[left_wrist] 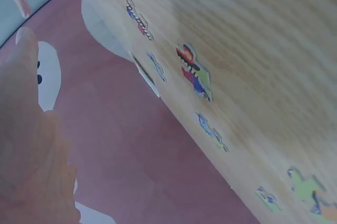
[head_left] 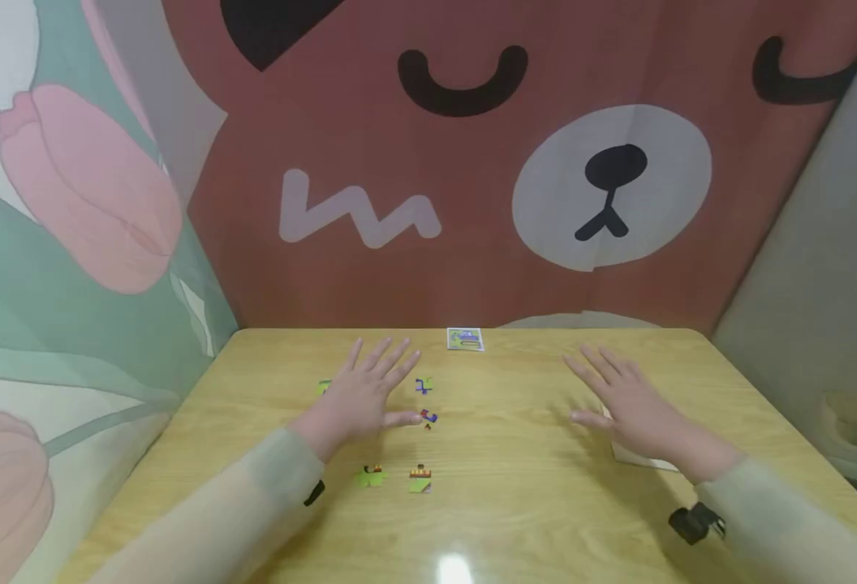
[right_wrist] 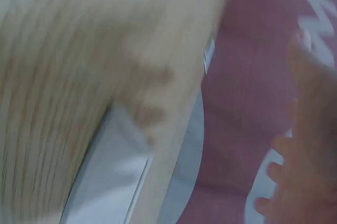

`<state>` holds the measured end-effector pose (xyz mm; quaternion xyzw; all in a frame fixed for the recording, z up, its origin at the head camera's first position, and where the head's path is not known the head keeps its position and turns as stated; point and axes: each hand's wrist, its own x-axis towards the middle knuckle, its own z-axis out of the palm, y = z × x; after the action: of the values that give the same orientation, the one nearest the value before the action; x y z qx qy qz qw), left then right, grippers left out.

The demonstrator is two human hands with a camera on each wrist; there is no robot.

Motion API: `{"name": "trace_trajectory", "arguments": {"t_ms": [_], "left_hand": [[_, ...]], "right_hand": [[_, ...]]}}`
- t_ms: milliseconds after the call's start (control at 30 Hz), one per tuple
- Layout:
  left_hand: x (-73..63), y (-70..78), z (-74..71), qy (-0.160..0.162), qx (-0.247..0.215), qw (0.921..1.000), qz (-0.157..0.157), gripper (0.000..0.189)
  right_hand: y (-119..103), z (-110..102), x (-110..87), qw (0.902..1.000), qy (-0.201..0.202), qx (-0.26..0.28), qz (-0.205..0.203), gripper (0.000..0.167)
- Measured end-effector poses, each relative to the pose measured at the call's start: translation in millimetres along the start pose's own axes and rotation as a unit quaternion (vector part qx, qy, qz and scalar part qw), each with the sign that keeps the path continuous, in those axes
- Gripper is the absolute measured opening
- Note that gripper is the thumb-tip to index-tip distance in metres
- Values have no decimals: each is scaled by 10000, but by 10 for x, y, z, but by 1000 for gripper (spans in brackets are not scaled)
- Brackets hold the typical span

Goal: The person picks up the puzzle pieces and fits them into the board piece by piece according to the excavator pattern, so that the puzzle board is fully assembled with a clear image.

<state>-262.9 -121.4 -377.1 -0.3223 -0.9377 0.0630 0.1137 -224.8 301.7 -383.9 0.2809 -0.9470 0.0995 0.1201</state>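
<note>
My left hand (head_left: 359, 401) hovers over the left half of the wooden table with its fingers spread and nothing in it. Around and below it lie small flat jigsaw pieces: a green one (head_left: 370, 477) and a red-yellow-green one (head_left: 420, 480) nearer me, a blue-green one (head_left: 424, 385) farther off. In the left wrist view, a red, blue and green piece (left_wrist: 195, 74) lies among several others. On the right, my right hand (head_left: 636, 414) hangs in the air, fingers extended and holding nothing. Beneath it is a flat white object (right_wrist: 108, 171), partly hidden by the hand in the head view.
A small printed picture card (head_left: 465, 339) lies at the table's far edge. Behind the table (head_left: 516, 503) hangs a curtain (head_left: 472, 276) with a bear face, and a flower-print cloth (head_left: 100, 341) is at the left. Black wrist-worn devices (head_left: 691, 523) sit under both forearms.
</note>
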Motion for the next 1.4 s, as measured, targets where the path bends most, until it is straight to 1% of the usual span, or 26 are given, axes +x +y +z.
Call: {"name": "trace_trajectory", "arguments": {"t_ms": [100, 167, 233, 367, 467, 567, 667, 800, 867, 1000, 1133, 1200, 1300, 1400], "left_hand": [[-68, -4, 32, -83, -187, 9998, 4, 92], [-109, -14, 43, -98, -213, 9997, -16, 94], [-153, -28, 45, -119, -222, 9997, -21, 97], [-253, -70, 35, -286, -542, 9981, -78, 103], [-350, -118, 24, -415, -979, 9940, -265, 105], [-477, -181, -22, -365, -1546, 9856, -574, 104], [-641, -261, -89, -200, -1979, 9758, -912, 98], [-874, -384, -167, -139, -2213, 9666, -1286, 88], [-996, -454, -191, -162, -2293, 9627, -1429, 83], [-1245, -607, -222, -117, -2590, 9509, -1690, 72], [-1439, -743, -237, -22, -2810, 9410, -1888, 65], [-1510, -776, -249, 35, -2875, 9383, -1922, 63], [-1594, -792, -255, 111, -2872, 9382, -1928, 60], [-1656, -790, -238, 115, -2822, 9393, -1948, 59]], "right_hand": [[212, -54, -128, 9968, -129, 747, 255, 84], [367, -99, -224, 9932, -295, 1019, 471, 86], [522, -127, -326, 9904, -379, 1208, 560, 89], [765, -161, -518, 9821, -676, 1621, 675, 95], [885, -161, -622, 9769, -1040, 1681, 816, 96], [979, -140, -705, 9754, -1263, 1562, 907, 96], [1038, -112, -770, 9742, -1308, 1531, 1019, 98], [1077, -69, -853, 9724, -1267, 1625, 1091, 96], [1087, -44, -891, 9722, -1255, 1633, 1118, 95], [1080, -8, -935, 9710, -1337, 1549, 1236, 97], [1063, -7, -931, 9699, -1470, 1448, 1293, 94], [1055, -10, -911, 9713, -1466, 1403, 1240, 91], [1042, -18, -879, 9745, -1403, 1386, 1071, 86], [1029, -3, -870, 9786, -1265, 1321, 946, 83]]}}
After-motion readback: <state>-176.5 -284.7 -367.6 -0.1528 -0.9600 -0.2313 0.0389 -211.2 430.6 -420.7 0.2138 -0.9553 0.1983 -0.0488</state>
